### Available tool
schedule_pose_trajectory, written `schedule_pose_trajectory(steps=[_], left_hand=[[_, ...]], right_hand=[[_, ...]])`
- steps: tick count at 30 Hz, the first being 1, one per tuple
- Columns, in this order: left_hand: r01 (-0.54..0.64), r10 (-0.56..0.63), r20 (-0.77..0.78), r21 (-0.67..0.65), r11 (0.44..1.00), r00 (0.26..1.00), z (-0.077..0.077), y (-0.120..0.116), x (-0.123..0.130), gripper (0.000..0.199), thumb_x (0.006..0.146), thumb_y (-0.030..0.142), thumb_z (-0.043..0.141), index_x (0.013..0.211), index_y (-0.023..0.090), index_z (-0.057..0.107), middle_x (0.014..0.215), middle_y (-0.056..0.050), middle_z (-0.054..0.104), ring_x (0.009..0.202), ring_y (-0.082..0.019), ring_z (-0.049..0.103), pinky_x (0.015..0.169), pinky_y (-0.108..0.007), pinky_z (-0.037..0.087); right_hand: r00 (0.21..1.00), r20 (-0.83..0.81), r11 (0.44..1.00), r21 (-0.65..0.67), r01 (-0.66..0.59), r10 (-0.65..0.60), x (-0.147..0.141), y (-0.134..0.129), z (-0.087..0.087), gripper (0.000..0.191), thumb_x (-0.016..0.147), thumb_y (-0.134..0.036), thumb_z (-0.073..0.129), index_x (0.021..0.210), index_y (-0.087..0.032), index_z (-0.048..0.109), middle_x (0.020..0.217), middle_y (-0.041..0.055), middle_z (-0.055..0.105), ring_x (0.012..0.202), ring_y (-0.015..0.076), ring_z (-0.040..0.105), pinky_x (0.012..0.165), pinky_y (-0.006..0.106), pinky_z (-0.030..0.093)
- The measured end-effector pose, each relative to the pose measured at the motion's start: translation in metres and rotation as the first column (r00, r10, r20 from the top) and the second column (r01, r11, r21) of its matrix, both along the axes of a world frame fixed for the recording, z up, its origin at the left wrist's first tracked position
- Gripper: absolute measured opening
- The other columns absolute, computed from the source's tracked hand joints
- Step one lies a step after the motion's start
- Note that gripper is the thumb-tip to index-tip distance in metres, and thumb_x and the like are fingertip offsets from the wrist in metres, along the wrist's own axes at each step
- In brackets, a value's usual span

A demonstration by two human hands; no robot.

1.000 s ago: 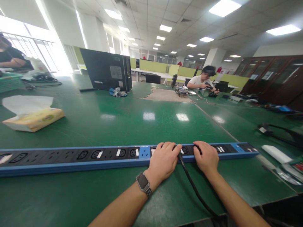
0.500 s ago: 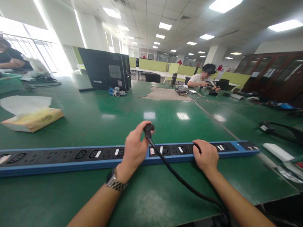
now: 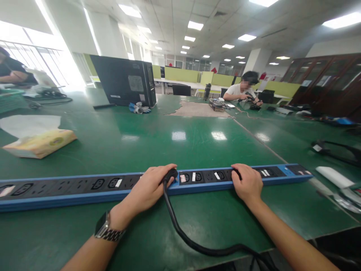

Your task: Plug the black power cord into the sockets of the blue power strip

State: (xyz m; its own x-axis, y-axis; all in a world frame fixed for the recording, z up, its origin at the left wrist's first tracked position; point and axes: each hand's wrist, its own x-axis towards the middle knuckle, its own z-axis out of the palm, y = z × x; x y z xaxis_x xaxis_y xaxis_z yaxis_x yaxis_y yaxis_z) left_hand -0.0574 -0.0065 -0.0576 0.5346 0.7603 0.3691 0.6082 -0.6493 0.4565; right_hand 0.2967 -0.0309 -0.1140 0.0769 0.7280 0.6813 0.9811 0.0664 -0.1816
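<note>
A long blue power strip point(image 3: 208, 185) with black sockets lies across the green table. At its middle, my left hand point(image 3: 149, 186), wearing a watch, is closed round a black power plug point(image 3: 170, 175). The plug is down against the strip's face; whether its pins are in a socket is hidden by the hand. From it a thick black cable point(image 3: 180, 233) curves down over the table's front edge. Farther right, my right hand point(image 3: 248, 184) grips the power strip, thumb on the near side. A dark part shows between its thumb and forefinger, too hidden to make out.
A tissue pack point(image 3: 42, 145) lies at the left. A black computer case point(image 3: 126, 82) stands behind, with gloves point(image 3: 139, 108) beside it. On the right are a black looped item point(image 3: 335, 150) and a white piece point(image 3: 334, 178). A co-worker point(image 3: 239, 90) sits across the table.
My left hand has lowered the plug from above the power strip onto it, moving slightly left. The cable now bends lower. My right hand stays in place on the strip.
</note>
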Motion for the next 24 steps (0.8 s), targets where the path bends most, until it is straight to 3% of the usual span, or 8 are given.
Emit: schedule_pose_trajectory(steps=[7,13,16,24], left_hand=[[0.062,-0.062,-0.030,-0.006,0.998,0.998,0.006,0.001,-0.004,0.038,0.095,0.025,0.042,0.131,0.022,0.054,0.123,-0.007,0.065,0.111,-0.019,0.061,0.096,-0.035,0.049],[0.102,-0.093,-0.132,0.058,0.993,0.987,0.009,-0.005,0.000,0.054,0.086,0.009,0.041,0.136,0.027,0.050,0.133,-0.005,0.059,0.120,-0.020,0.054,0.103,-0.039,0.045],[0.117,-0.103,-0.181,0.071,0.991,0.978,0.008,-0.008,0.003,0.053,0.086,0.011,0.043,0.134,0.030,0.052,0.132,-0.005,0.060,0.119,-0.021,0.055,0.102,-0.042,0.045],[-0.002,0.014,-0.095,0.127,0.992,0.995,-0.003,-0.011,0.008,0.047,0.090,0.029,0.052,0.136,0.027,0.049,0.126,-0.006,0.063,0.117,-0.023,0.056,0.100,-0.043,0.045]], right_hand=[[1.000,0.007,1.000,0.007,-0.006,0.006,0.001,0.000,0.000,0.025,0.085,-0.029,0.049,0.096,-0.019,0.068,0.101,0.0058,0.071,0.099,0.0218,0.062,0.090,0.035,0.039],[1.000,0.009,1.000,-0.003,-0.001,0.001,0.000,0.000,0.000,0.026,0.085,-0.030,0.048,0.097,-0.019,0.068,0.101,0.0059,0.071,0.100,0.0216,0.062,0.090,0.035,0.039],[1.000,0.015,1.000,-0.008,0.003,-0.003,0.000,0.000,0.000,0.026,0.085,-0.030,0.047,0.097,-0.019,0.068,0.102,0.0060,0.071,0.100,0.0219,0.062,0.090,0.035,0.039],[1.000,0.022,1.000,0.013,-0.002,0.002,0.000,0.001,0.000,0.027,0.086,-0.031,0.046,0.095,-0.019,0.068,0.101,0.0064,0.072,0.099,0.0227,0.063,0.090,0.036,0.040]])
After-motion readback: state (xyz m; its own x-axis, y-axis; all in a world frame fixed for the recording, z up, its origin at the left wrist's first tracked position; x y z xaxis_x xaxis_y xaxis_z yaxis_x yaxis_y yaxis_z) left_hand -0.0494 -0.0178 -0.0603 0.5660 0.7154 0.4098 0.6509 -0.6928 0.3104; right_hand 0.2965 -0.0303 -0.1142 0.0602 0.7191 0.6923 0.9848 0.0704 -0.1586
